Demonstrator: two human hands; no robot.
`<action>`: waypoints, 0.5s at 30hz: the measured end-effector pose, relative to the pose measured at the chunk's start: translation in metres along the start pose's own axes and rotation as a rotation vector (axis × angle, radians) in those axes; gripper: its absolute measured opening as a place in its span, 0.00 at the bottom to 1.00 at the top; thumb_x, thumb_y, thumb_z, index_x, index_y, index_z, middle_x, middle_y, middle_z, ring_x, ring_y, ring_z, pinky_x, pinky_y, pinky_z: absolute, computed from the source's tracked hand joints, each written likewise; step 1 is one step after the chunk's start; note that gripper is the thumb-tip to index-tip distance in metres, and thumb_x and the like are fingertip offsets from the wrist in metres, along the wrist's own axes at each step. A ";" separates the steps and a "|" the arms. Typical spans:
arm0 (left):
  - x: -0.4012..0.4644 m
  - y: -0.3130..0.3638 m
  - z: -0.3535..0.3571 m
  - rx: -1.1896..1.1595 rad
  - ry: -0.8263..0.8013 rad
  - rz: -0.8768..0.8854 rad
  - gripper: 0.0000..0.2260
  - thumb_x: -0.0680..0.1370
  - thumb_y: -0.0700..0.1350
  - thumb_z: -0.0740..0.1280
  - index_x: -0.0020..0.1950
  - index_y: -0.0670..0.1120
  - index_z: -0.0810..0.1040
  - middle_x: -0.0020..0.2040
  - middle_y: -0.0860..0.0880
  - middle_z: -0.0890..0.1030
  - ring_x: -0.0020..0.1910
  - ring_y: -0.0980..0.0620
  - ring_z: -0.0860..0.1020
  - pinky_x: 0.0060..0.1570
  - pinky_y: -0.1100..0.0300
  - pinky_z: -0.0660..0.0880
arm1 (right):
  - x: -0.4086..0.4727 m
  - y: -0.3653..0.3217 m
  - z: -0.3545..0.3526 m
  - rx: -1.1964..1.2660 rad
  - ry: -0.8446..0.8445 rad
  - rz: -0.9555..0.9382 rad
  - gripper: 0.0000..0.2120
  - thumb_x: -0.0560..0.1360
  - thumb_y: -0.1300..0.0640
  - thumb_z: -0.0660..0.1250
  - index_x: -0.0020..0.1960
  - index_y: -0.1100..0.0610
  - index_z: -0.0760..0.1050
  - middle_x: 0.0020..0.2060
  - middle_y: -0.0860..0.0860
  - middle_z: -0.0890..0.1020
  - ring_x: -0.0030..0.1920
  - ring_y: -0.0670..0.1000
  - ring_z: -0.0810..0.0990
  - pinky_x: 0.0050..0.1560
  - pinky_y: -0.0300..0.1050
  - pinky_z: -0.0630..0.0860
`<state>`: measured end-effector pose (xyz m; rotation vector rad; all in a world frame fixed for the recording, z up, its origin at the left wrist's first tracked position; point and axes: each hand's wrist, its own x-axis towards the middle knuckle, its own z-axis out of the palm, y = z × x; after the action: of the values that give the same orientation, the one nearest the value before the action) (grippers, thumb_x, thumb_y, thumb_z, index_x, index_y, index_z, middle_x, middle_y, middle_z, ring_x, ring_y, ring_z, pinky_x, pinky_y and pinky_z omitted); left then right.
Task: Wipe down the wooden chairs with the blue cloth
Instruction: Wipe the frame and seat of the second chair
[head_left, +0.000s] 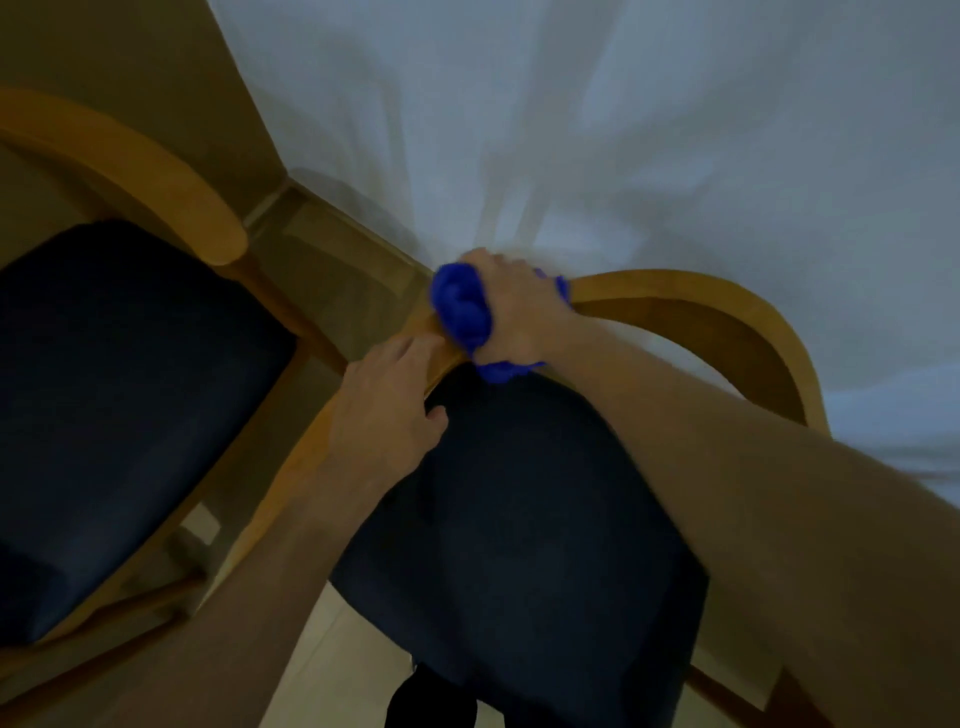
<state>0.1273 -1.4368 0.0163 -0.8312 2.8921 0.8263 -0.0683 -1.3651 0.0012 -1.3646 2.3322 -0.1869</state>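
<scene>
Two wooden chairs (727, 322) need wiping: right hand (511, 312), fingers curled, grips the blue cloth (462, 306) on one armrest, left hand (387, 410) rests there loosely spread, second chair (156, 171) seemingly untouched.

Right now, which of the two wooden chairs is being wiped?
The nearer chair, at centre-right: the right hand presses the blue cloth on its curved wooden rail while the left hand steadies it. The left chair is untouched.
</scene>
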 end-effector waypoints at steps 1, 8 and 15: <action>0.001 -0.005 0.000 0.000 0.005 -0.015 0.27 0.69 0.46 0.75 0.65 0.51 0.68 0.61 0.49 0.73 0.60 0.48 0.73 0.59 0.51 0.70 | 0.006 -0.012 0.005 0.014 -0.028 -0.094 0.45 0.57 0.48 0.77 0.69 0.48 0.59 0.56 0.50 0.72 0.53 0.56 0.73 0.51 0.57 0.71; -0.008 -0.014 0.001 -0.014 0.059 -0.079 0.24 0.71 0.49 0.72 0.64 0.51 0.68 0.57 0.50 0.74 0.54 0.49 0.75 0.51 0.52 0.73 | 0.012 -0.004 -0.004 0.011 -0.078 -0.279 0.45 0.57 0.48 0.78 0.68 0.47 0.59 0.49 0.44 0.65 0.47 0.51 0.70 0.45 0.52 0.72; 0.000 0.000 -0.007 0.018 0.052 -0.052 0.23 0.72 0.52 0.71 0.64 0.53 0.68 0.60 0.51 0.71 0.57 0.52 0.71 0.56 0.53 0.67 | -0.007 0.067 -0.039 -0.100 -0.093 0.006 0.41 0.61 0.51 0.76 0.68 0.48 0.59 0.48 0.52 0.75 0.45 0.56 0.77 0.45 0.57 0.78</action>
<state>0.1284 -1.4399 0.0221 -0.9360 2.9032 0.7853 -0.1355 -1.3293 0.0168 -1.3819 2.2957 -0.0049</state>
